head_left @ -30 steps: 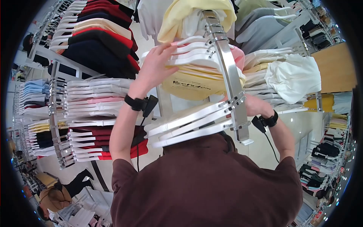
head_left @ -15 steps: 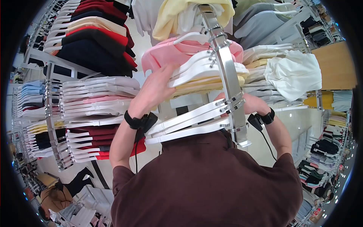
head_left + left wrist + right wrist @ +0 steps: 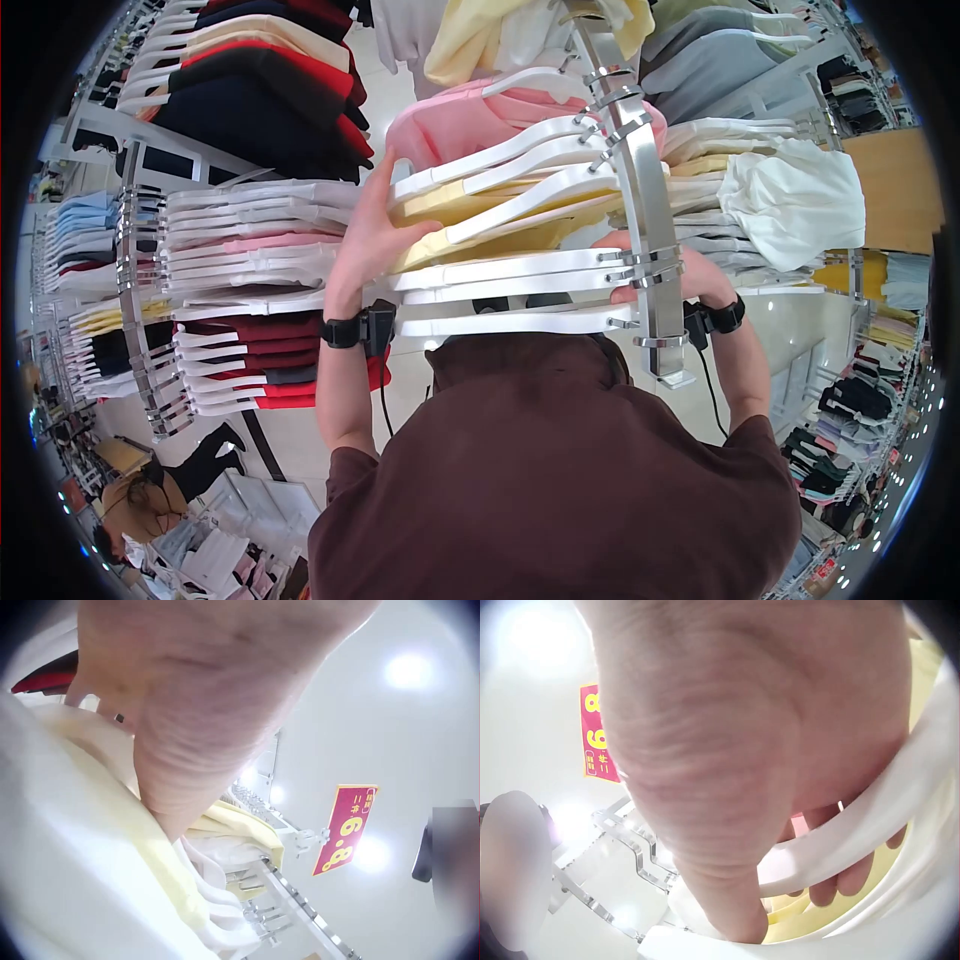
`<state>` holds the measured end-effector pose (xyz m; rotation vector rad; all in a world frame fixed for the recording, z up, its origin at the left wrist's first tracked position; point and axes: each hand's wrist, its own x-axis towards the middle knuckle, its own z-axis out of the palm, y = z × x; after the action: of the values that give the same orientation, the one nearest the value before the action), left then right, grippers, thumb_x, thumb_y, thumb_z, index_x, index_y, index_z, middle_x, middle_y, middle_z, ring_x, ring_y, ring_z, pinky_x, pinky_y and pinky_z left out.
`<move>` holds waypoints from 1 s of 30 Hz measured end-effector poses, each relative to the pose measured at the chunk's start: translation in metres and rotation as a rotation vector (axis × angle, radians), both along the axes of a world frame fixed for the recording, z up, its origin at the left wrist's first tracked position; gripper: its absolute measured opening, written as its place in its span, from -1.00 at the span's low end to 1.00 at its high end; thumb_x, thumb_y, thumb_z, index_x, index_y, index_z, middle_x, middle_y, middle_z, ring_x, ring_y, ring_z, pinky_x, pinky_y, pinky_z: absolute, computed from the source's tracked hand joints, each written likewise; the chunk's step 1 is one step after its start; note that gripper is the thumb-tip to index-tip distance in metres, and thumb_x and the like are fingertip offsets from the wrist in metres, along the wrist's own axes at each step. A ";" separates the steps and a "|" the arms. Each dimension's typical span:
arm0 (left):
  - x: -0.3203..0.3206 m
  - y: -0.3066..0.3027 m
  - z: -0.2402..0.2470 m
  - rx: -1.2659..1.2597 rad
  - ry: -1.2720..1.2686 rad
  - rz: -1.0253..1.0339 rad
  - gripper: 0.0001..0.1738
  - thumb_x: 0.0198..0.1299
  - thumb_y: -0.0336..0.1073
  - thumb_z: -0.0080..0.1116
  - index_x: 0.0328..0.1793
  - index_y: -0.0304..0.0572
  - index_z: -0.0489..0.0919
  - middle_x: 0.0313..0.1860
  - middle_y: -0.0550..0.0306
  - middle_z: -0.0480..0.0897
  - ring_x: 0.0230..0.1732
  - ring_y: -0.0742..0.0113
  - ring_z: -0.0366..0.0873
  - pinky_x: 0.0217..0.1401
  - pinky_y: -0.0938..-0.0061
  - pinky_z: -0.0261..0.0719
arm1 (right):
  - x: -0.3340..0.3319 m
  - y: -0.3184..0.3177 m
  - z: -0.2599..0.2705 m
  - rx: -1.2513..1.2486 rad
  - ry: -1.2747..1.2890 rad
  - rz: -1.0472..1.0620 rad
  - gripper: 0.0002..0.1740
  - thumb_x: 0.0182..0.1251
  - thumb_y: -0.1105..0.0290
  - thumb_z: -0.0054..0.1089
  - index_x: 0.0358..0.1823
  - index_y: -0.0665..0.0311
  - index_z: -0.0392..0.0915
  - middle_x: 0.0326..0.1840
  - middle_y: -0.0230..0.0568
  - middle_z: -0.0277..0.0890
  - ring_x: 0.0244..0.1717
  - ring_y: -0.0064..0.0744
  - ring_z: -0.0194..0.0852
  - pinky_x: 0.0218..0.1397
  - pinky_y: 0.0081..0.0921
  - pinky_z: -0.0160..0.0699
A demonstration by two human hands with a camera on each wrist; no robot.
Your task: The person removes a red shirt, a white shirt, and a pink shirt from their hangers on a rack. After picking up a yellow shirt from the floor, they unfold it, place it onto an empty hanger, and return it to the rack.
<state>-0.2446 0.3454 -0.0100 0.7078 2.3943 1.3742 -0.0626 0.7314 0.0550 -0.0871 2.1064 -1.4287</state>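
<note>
White hangers with yellow garments point(image 3: 520, 240) hang from a metal rail point(image 3: 645, 230) in front of the body. My left hand point(image 3: 370, 235) spans their left ends in the head view, thumb on the near side and fingers on the far side. In the left wrist view its thumb base lies against yellow cloth point(image 3: 161, 855). My right hand point(image 3: 757, 750) has its thumb and fingers around a white hanger point(image 3: 847, 836); in the head view the rail partly hides this hand. Nearer the body hang more white hangers point(image 3: 510, 322). Behind the yellow ones is a pink garment point(image 3: 450, 125).
Racks of dark and red garments point(image 3: 270, 120) and stacked white hangers point(image 3: 250, 240) stand at the left. At the right, a crumpled white garment point(image 3: 795, 205) lies over hanging clothes. A red price sign point(image 3: 349, 829) hangs above. Another person point(image 3: 150, 500) is at the lower left.
My left hand has moved toward the body with the yellow garments' hangers, uncovering the pink garment behind. Those hangers now stand more spread out along the rail. The right hand has stayed near the rail.
</note>
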 end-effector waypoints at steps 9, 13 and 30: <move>0.029 -0.012 0.012 -0.175 0.214 0.165 -0.18 0.10 -0.19 0.63 0.52 -0.17 0.60 0.51 -0.16 0.51 0.51 -0.09 0.50 0.55 0.13 0.48 | 0.008 -0.007 0.017 -0.021 -0.035 -0.050 -0.26 0.27 0.27 0.72 0.44 0.30 0.61 0.33 -0.27 0.68 0.34 -0.42 0.60 0.42 -0.35 0.59; 0.026 -0.008 0.008 -0.022 0.194 0.087 -0.28 0.17 -0.15 0.60 0.45 -0.22 0.65 0.32 -0.09 0.61 0.36 -0.05 0.59 0.45 0.14 0.55 | 0.005 0.005 0.019 -0.010 -0.048 -0.017 -0.24 0.28 0.26 0.72 0.46 0.32 0.59 0.35 -0.25 0.68 0.34 -0.43 0.60 0.43 -0.34 0.58; 0.024 0.018 0.029 -0.030 0.076 -0.222 -0.38 0.58 0.01 0.18 0.55 -0.31 0.58 0.47 -0.20 0.64 0.53 -0.14 0.53 0.59 0.13 0.45 | -0.117 0.039 0.004 0.305 0.323 -0.120 -0.61 0.63 0.26 0.24 0.18 0.45 0.77 0.02 -0.27 0.76 0.00 -0.57 0.61 0.13 -0.46 0.56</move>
<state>-0.2208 0.3631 0.0186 1.0003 2.3041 1.2389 -0.1798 0.7708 0.0590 -0.0758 2.6117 -1.2042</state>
